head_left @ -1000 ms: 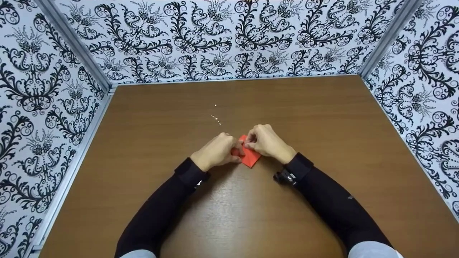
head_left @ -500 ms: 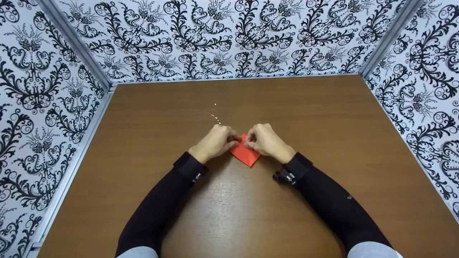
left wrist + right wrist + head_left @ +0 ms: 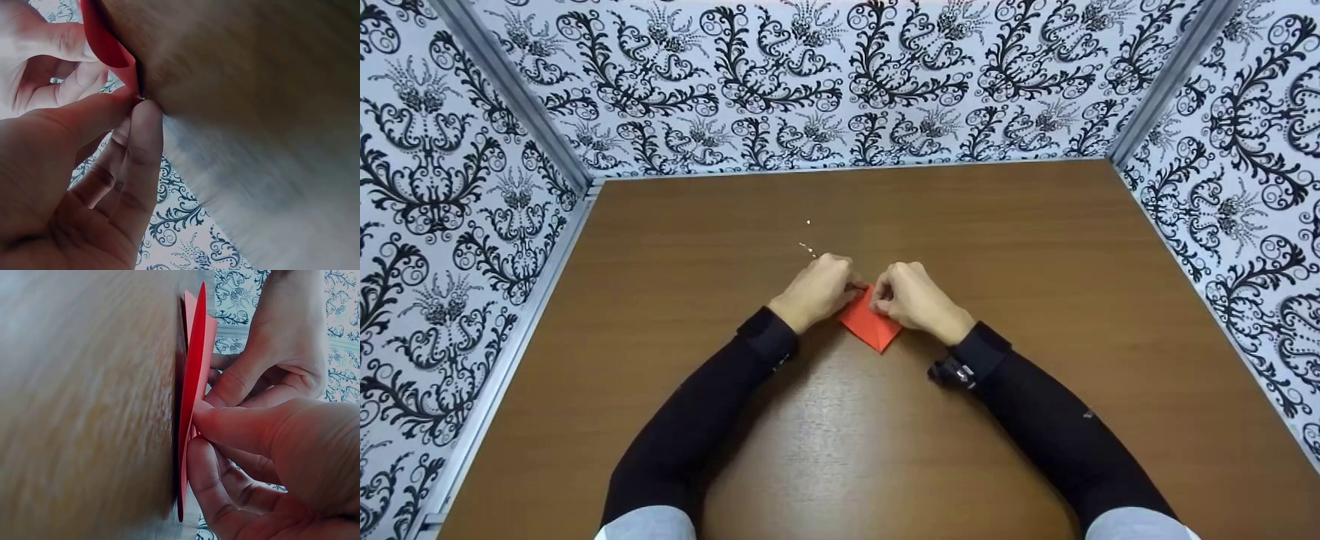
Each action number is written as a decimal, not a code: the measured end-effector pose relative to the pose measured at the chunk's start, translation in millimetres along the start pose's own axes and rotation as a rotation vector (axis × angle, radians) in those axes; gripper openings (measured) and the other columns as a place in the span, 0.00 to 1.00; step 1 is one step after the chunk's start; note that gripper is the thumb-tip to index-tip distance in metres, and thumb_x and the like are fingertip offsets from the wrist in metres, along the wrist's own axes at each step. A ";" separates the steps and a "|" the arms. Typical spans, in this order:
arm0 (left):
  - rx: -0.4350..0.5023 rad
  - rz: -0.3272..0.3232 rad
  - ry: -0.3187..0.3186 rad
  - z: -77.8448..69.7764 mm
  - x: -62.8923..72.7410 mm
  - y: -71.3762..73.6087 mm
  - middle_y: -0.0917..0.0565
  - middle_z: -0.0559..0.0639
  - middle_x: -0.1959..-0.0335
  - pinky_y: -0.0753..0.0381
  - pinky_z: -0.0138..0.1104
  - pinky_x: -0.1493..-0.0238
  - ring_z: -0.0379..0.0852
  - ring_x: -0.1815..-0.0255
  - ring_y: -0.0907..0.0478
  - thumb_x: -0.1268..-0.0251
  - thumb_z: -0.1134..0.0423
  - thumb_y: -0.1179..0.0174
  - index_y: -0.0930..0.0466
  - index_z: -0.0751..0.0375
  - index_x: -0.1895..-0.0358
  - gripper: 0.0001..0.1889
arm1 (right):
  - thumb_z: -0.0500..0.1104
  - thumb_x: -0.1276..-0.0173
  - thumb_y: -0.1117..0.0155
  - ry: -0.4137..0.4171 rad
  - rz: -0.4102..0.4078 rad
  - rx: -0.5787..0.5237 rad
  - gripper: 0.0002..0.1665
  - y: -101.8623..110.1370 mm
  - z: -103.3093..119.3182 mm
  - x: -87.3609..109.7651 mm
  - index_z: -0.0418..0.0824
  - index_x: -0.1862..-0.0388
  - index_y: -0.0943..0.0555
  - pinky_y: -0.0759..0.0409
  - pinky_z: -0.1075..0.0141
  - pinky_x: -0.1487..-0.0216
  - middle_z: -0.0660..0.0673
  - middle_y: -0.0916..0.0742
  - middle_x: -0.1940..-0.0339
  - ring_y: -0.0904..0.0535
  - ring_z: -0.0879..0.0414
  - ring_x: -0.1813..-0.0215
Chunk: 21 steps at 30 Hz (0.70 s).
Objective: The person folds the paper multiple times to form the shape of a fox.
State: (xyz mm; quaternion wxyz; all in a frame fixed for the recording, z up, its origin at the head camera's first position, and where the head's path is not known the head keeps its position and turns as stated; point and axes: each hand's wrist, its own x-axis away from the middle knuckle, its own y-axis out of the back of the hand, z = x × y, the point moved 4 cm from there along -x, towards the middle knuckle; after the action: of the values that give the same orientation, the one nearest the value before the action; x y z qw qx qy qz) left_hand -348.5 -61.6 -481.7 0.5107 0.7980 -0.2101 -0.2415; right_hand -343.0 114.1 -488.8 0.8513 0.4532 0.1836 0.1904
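Observation:
A small folded sheet of red paper (image 3: 874,328) lies on the table in front of me, one corner pointing toward me. At its far left edge my left hand (image 3: 819,289) pinches the paper between thumb and forefinger; the left wrist view shows the red edge (image 3: 109,48) curling up into that pinch. My right hand (image 3: 919,300) holds the upper right part, its thumb and forefinger at a paper flap (image 3: 197,371) in the right wrist view. Both hands nearly meet near the far corner and partly hide the sheet.
Several tiny white scraps (image 3: 808,248) lie on the brown wooden table (image 3: 697,247) beyond my left hand. Walls with black and white scroll patterns (image 3: 802,82) enclose the back and sides. A small dark device (image 3: 952,371) sits at my right wrist.
My left hand has moved from the paper's left side to its far left edge, uncovering more of the red sheet. My right hand has stayed nearly in place.

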 end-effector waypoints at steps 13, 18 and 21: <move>-0.103 0.072 -0.043 -6.6 0.2 -4.9 0.08 0.61 0.55 0.06 0.51 0.54 0.60 0.52 0.06 0.19 0.67 0.26 0.01 0.62 0.54 0.05 | 0.34 0.30 0.17 -0.006 0.009 0.011 0.08 -4.1 -1.5 1.2 0.44 0.69 0.03 0.16 0.61 0.57 0.49 0.03 0.67 0.13 0.55 0.64; -0.085 0.060 -0.061 -5.6 0.8 -2.1 0.09 0.61 0.59 0.10 0.46 0.58 0.55 0.59 0.10 0.16 0.68 0.29 0.02 0.62 0.62 0.11 | 0.34 0.30 0.17 -0.010 0.005 0.003 0.08 -2.3 -0.4 -0.2 0.45 0.69 0.03 0.17 0.61 0.56 0.49 0.03 0.67 0.15 0.56 0.63; -0.076 0.056 -0.082 -5.1 1.5 -0.4 0.09 0.60 0.62 0.12 0.45 0.59 0.51 0.63 0.14 0.14 0.66 0.31 0.05 0.61 0.68 0.16 | 0.34 0.30 0.16 -0.004 -0.001 -0.005 0.08 -1.0 -0.2 -0.1 0.45 0.68 0.02 0.18 0.62 0.56 0.50 0.03 0.66 0.15 0.57 0.63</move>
State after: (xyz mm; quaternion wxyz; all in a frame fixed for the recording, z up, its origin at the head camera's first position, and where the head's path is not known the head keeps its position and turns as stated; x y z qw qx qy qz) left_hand -344.1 -58.7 -480.5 0.5382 0.7612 -0.2437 -0.2674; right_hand -343.1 113.7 -489.7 0.8529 0.4513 0.1817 0.1895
